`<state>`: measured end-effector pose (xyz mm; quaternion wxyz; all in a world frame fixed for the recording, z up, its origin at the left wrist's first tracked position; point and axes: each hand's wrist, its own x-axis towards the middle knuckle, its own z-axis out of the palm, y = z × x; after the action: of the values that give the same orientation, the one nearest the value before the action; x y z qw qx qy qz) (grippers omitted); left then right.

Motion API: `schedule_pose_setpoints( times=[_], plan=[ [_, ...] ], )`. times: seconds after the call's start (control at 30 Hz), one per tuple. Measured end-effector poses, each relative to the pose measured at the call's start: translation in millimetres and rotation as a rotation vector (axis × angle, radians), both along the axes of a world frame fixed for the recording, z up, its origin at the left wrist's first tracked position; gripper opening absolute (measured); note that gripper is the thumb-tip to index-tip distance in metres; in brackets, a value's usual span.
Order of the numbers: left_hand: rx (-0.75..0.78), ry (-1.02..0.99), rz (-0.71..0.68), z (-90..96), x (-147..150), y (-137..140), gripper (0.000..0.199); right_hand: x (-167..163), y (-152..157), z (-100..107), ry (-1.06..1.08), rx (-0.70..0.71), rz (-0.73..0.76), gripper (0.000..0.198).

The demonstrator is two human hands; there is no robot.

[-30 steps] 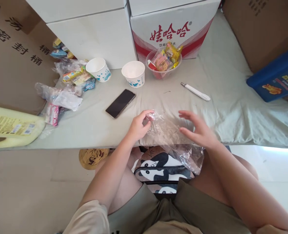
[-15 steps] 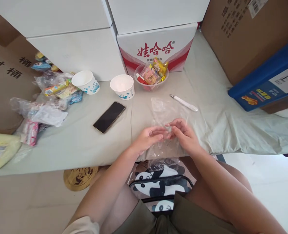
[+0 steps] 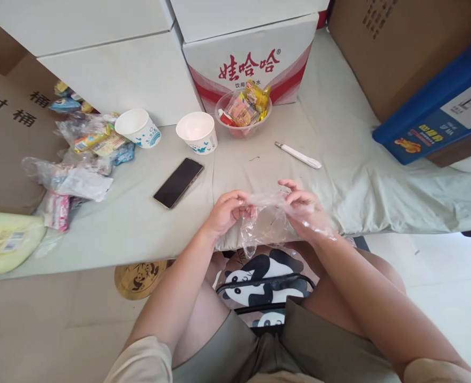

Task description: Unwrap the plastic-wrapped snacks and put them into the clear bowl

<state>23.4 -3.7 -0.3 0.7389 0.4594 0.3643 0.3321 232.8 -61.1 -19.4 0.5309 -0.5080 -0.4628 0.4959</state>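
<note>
A crumpled clear plastic bag [image 3: 267, 223] is stretched between my two hands at the table's front edge, its lower part hanging down. My left hand [image 3: 227, 213] has its fingers closed on the bag's left side. My right hand [image 3: 304, 207] holds the other side, with part of the film draped over its palm and wrist and the fingers partly raised. Beyond the hands lies a white pen-like cutter [image 3: 298, 155], touched by neither. Left of them a black phone [image 3: 179, 182] rests face up on the cloth.
Two paper cups [image 3: 197, 133] and a clear bowl [image 3: 243, 127] of wrapped snacks stand before white cartons [image 3: 251, 69]. Wrapped snacks and plastic bags [image 3: 87, 159] are heaped at left. A blue jug [image 3: 427, 122] and a brown carton [image 3: 371, 64] stand at right. A cloth [image 3: 139, 234] covers the table.
The clear bag, spread on the table before, is now lifted and gathered between my hands. My hands have moved slightly apart. The view has shifted a little.
</note>
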Motion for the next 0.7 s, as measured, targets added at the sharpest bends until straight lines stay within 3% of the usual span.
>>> schedule_pose_setpoints(
  times=[0.13, 0.23, 0.3, 0.37, 0.47, 0.57, 0.7],
  plan=[
    [0.155, 0.115, 0.097, -4.9, -6, 9, 0.039, 5, 2, 6, 0.193, -0.079, -0.010, 0.038],
    [0.298, 0.248, 0.111, -5.7, -9, 12, 0.025, 5, 6, 6, 0.268, -0.180, 0.004, 0.054],
    [0.324, 0.236, 0.139, -3.8, -9, 11, 0.022, 3, 6, 5, 0.234, -0.252, 0.019, 0.069],
    [0.260, 0.118, 0.201, -0.9, -7, 7, 0.035, 0, 5, 4, 0.150, -0.274, 0.034, 0.082],
    [0.035, -0.033, 0.151, 1.4, -1, 1, 0.050, -3, 4, 4, 0.092, -0.194, -0.023, 0.075],
    [-0.106, 0.019, 0.039, -0.9, 4, -1, 0.039, -5, 4, 3, 0.115, -0.095, -0.097, 0.068],
    [0.024, 0.103, 0.071, -6.8, 4, 1, 0.025, -3, 4, 2, 0.002, -0.133, 0.045, 0.031]
  ],
)
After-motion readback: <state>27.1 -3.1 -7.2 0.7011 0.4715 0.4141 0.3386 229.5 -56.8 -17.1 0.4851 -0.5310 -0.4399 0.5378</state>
